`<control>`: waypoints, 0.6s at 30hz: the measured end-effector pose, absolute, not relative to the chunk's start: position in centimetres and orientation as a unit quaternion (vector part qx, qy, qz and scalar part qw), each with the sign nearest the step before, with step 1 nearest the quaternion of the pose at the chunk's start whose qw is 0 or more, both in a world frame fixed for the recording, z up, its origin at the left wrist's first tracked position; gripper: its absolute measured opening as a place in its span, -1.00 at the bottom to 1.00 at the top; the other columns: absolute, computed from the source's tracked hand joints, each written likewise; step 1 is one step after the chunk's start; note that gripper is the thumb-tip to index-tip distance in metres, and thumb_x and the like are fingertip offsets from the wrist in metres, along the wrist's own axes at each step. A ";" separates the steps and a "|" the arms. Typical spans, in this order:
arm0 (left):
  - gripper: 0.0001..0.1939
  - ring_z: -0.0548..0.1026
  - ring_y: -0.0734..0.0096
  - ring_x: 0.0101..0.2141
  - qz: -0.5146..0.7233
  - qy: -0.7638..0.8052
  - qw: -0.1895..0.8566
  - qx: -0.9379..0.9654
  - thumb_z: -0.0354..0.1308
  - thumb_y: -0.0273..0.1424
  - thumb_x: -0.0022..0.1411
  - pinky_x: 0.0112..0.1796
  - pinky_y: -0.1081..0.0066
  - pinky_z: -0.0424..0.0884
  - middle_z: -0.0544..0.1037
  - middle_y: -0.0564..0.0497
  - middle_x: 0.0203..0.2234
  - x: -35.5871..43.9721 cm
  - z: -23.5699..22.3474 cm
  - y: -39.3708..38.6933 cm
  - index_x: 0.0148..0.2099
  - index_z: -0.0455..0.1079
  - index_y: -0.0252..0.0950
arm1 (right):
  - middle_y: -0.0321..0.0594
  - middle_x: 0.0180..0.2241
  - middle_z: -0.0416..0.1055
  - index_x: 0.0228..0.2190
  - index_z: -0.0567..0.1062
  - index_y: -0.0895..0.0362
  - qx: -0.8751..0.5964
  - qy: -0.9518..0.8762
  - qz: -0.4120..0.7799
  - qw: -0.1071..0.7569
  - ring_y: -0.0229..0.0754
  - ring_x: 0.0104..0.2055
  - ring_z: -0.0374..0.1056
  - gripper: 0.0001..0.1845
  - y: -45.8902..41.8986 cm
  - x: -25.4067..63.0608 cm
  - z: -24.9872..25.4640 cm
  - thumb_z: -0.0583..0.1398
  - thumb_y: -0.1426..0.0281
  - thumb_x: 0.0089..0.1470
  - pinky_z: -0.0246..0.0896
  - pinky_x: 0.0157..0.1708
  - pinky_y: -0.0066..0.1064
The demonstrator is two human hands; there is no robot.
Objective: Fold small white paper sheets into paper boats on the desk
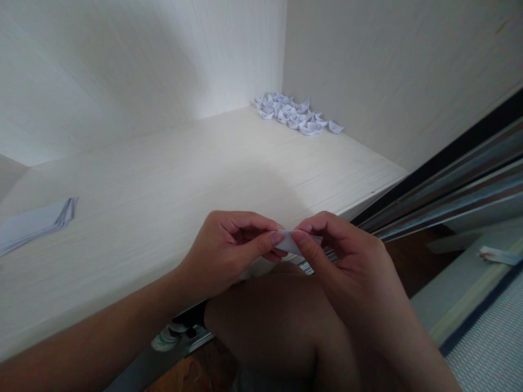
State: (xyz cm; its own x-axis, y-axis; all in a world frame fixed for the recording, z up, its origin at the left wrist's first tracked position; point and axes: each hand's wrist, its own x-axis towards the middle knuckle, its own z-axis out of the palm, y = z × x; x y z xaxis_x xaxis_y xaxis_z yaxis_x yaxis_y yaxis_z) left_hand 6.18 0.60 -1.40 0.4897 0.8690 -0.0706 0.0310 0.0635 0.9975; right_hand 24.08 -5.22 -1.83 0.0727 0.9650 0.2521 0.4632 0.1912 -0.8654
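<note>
My left hand (229,247) and my right hand (343,256) meet just off the front edge of a pale wooden shelf (196,174), above my bare knee (265,321). Both hands pinch a small folded piece of white paper (288,242) between thumb and fingers; most of the paper is hidden by my fingertips. A heap of several small folded white paper boats (296,113) lies in the far right corner of the shelf. A stack of flat white paper sheets (35,223) rests at the shelf's left edge.
White walls close the shelf at the back and right. A metal sliding-door track (449,190) runs diagonally at the right, with dark wooden floor below it. A woven mat (490,348) lies at the lower right, and a shoe (169,336) sits under the shelf.
</note>
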 end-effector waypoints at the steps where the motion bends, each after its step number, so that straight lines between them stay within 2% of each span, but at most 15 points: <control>1: -0.96 0.69 0.35 -0.44 0.335 0.376 0.625 0.596 0.36 -0.44 0.20 -0.34 0.43 0.68 0.73 0.01 -0.44 6.2 -1.4 0.6 -0.28 0.66 -0.28 | -0.31 -0.46 0.53 -0.38 0.55 0.09 -0.573 -0.623 0.275 0.456 -0.28 -0.45 0.39 -0.86 -5.2 24.1 -1.8 0.24 0.40 0.26 0.25 -0.43 -0.45; 10: -0.95 0.69 0.39 -0.45 0.336 0.370 0.631 0.593 0.36 -0.48 0.20 -0.35 0.48 0.67 0.73 0.02 -0.44 6.2 -1.3 0.7 -0.29 0.67 -0.28 | -0.31 -0.48 0.51 -0.40 0.55 0.08 -0.574 -0.631 0.259 0.452 -0.27 -0.45 0.39 -0.85 -5.2 24.0 -1.6 0.23 0.42 0.25 0.24 -0.43 -0.44; 18: -0.96 0.69 0.33 -0.42 0.325 0.378 0.629 0.596 0.38 -0.43 0.18 -0.31 0.39 0.69 0.72 0.00 -0.43 6.1 -1.2 0.7 -0.28 0.67 -0.27 | -0.29 -0.46 0.52 -0.39 0.54 0.08 -0.573 -0.633 0.265 0.450 -0.25 -0.44 0.40 -0.85 -5.3 24.1 -1.6 0.24 0.40 0.25 0.25 -0.43 -0.42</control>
